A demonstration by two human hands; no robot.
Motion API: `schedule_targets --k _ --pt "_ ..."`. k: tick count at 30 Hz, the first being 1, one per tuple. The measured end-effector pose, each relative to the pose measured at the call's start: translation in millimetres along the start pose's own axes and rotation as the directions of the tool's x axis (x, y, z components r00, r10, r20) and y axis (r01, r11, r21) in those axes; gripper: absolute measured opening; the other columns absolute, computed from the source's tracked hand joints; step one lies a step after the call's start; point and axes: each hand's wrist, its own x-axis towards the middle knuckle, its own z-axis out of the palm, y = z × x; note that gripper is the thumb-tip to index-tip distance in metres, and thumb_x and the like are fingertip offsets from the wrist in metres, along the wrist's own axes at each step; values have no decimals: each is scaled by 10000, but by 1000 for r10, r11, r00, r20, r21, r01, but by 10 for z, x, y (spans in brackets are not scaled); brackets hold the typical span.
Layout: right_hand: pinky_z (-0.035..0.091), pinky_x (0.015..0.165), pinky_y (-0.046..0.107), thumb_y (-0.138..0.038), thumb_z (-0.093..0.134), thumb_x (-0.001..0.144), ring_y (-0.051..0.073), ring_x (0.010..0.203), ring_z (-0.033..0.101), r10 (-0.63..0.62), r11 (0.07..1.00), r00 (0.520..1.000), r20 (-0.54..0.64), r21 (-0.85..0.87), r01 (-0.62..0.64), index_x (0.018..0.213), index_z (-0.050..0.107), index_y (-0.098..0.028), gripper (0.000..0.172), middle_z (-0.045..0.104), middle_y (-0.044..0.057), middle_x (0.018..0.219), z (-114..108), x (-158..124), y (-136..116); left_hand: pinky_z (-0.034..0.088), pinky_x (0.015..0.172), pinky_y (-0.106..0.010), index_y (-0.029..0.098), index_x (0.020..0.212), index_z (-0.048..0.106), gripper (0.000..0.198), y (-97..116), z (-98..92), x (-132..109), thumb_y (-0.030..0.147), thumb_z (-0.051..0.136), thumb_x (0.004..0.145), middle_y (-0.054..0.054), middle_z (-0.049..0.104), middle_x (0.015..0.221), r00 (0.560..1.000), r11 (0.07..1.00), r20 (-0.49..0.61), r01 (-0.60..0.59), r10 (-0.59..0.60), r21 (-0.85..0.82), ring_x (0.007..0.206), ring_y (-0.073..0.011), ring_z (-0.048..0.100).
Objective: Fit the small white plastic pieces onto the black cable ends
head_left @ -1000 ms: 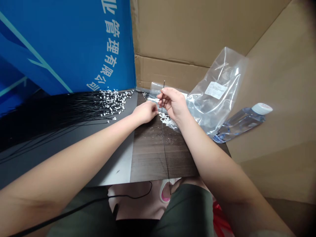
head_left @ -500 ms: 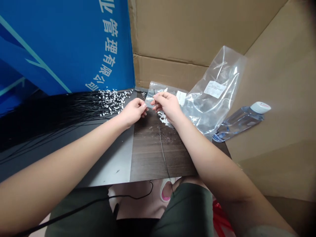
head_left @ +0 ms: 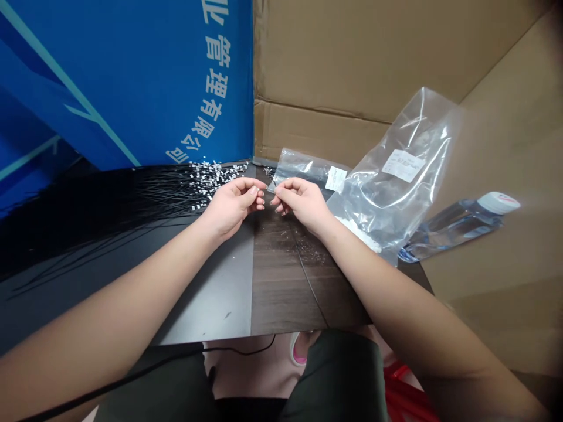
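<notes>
My right hand (head_left: pixel 305 204) pinches a thin black wire (head_left: pixel 307 275) near its upper end, between thumb and forefinger. The rest of the wire trails down over the dark wood-look tabletop towards the front edge. My left hand (head_left: pixel 234 206) is close beside it on the left, thumb and forefinger closed together; what they hold, if anything, is too small to make out. The fingertips of both hands face each other with a narrow gap. Left of my left hand lies a heap of black wires (head_left: pixel 162 190), many with small white pieces at their ends.
A small clear bag (head_left: pixel 303 167) lies behind my hands. To the right, a large clear plastic bag (head_left: pixel 396 202) with a label leans on the cardboard wall (head_left: pixel 325 58). A water bottle (head_left: pixel 457 225) lies tilted beside it. A blue printed panel (head_left: pixel 145 76) stands at back left.
Both hands have come nearer each other, and the upper end of the wire has dropped between the fingertips. The whole view has shifted slightly, moving the scene right and down.
</notes>
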Motion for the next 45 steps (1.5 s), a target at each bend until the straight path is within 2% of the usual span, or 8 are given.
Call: schedule_targets --k 4,12,16,21,32,39,45 --pt "503 560 247 -312 776 875 99 572 632 -6 1000 1000 -28 9 6 850 644 -191 181 742 16 733 13 -29 -43 568 735 -266 131 914 722 66 5 -6 -3 116 776 879 -23 674 791 1000 1000 0 21 -21 -5 713 -109 642" --pt "507 569 264 -315 767 885 111 586 644 -13 1000 1000 8 26 12 873 651 -188 173 740 23 737 53 -62 -39 607 757 -309 134 943 671 173 -40 -35 24 130 817 851 -66 758 905 1000 998 -2 16 -16 -53 724 -128 703" --pt "514 584 264 -359 768 887 108 607 640 -36 999 999 -5 -26 36 883 647 -196 203 736 21 758 61 -63 -20 603 738 -289 135 945 680 221 -58 -35 17 174 861 824 -63 765 933 1000 998 -16 21 -23 -63 708 -112 687" --pt "521 580 257 -372 751 897 117 647 648 -89 992 996 -5 -93 88 886 656 -198 198 702 9 743 82 -80 -25 589 722 -254 126 913 706 237 -69 15 -16 200 897 792 -36 730 862 1000 996 6 26 -25 -83 734 -110 682" --pt "518 588 266 -361 732 918 122 672 622 -101 986 993 -59 -139 92 882 665 -209 170 686 17 778 78 -96 -66 606 795 -318 159 957 653 268 -56 4 -18 217 876 821 -49 744 935 1000 999 -20 17 -18 -45 773 -125 692" --pt "523 591 273 -383 728 923 121 661 630 -93 987 994 -57 -134 85 895 664 -212 185 705 22 794 61 -77 -29 573 745 -288 154 985 751 286 -54 -23 -3 261 909 772 -25 709 892 1000 1000 -11 14 -15 -5 724 -109 643" --pt "522 580 269 -366 738 916 113 632 623 -76 992 996 -40 -101 72 887 660 -206 180 704 16 775 66 -80 -36 553 701 -286 157 998 708 362 -66 -34 8 271 935 740 -46 741 887 1000 998 -25 -14 16 61 703 -125 661"
